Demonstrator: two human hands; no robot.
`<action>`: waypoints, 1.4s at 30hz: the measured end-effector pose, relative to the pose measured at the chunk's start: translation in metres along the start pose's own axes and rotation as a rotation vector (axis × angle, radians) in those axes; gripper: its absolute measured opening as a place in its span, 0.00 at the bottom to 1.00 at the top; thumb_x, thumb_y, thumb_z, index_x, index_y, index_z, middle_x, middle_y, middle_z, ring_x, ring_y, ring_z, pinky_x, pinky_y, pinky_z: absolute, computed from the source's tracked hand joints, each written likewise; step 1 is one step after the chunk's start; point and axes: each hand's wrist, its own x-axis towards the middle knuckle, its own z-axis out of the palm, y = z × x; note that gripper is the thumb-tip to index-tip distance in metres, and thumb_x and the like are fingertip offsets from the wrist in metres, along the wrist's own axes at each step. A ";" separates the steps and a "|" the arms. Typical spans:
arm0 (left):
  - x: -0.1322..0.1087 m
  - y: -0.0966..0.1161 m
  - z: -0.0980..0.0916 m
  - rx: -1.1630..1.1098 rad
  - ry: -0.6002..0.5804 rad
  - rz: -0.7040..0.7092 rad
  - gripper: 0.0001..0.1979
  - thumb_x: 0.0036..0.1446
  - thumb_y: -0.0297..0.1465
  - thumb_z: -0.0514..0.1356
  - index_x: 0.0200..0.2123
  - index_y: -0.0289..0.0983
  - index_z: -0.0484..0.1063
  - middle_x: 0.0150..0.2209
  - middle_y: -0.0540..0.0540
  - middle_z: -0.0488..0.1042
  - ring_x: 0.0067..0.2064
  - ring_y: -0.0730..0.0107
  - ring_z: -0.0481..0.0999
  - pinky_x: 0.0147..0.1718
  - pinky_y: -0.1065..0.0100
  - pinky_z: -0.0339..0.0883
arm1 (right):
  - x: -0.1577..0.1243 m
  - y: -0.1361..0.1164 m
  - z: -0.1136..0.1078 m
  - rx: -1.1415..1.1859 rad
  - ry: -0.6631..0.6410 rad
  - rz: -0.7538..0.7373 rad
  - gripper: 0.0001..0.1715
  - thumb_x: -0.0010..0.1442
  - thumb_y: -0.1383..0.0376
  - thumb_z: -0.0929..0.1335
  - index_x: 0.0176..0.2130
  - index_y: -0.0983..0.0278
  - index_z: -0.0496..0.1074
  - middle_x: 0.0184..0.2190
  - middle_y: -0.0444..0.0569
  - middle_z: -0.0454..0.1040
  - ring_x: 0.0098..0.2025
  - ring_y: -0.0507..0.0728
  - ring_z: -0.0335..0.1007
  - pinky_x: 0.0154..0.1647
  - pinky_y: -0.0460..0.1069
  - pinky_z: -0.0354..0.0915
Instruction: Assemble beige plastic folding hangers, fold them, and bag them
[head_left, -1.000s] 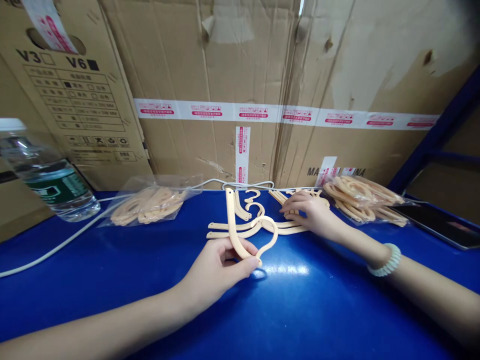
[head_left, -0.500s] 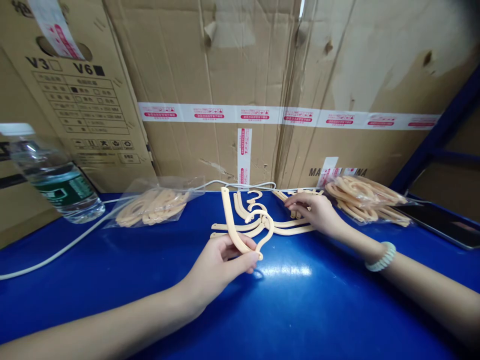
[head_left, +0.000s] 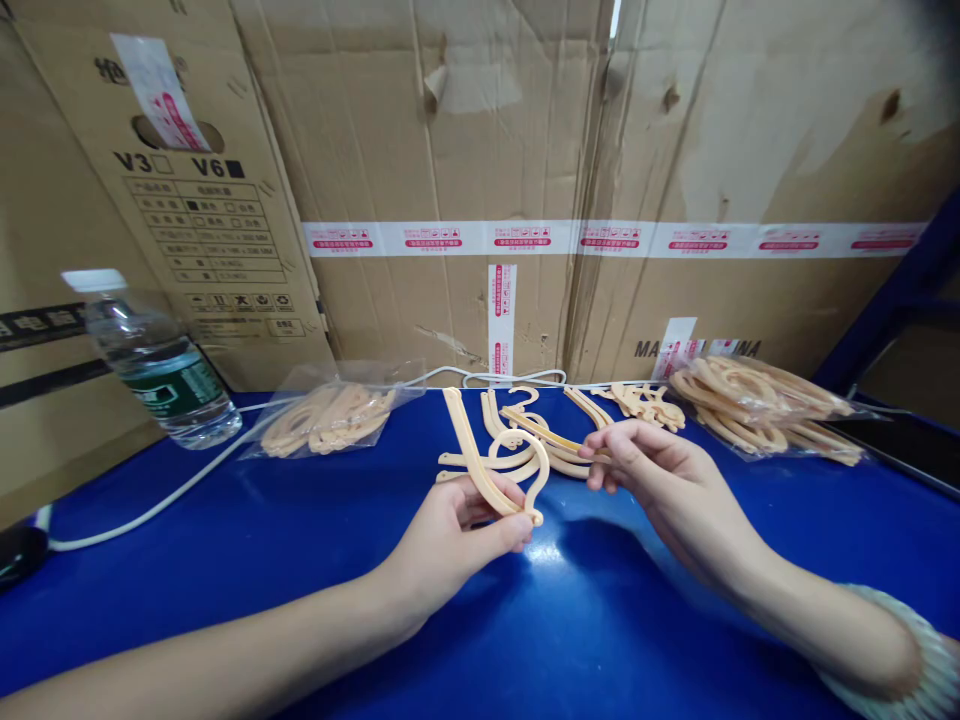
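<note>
Between thumb and fingers, my left hand pinches a cream plastic hanger arm joined at its lower end to a curved hanger hook. My right hand is closed on one end of a second cream hanger arm, whose other end points left toward the back. Under and behind these lie loose hanger parts on the blue table. Other straight arms and a small pile of hooks lie behind my right hand.
Clear bags of cream hanger parts lie at left and right. A water bottle stands at left near a white cable. Large cardboard boxes wall off the back. A dark flat device lies at far right.
My right hand has drawn back from the parts at the rear, now with a hanger arm in it, nearer my left hand. My left hand keeps its hold. The view has shifted slightly.
</note>
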 end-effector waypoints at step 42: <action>-0.001 -0.005 -0.003 0.189 -0.103 0.028 0.08 0.50 0.31 0.67 0.33 0.35 0.73 0.35 0.46 0.81 0.39 0.62 0.80 0.40 0.65 0.71 | -0.019 0.005 0.017 0.081 -0.251 0.258 0.12 0.47 0.60 0.77 0.33 0.61 0.78 0.28 0.46 0.80 0.33 0.55 0.77 0.40 0.50 0.72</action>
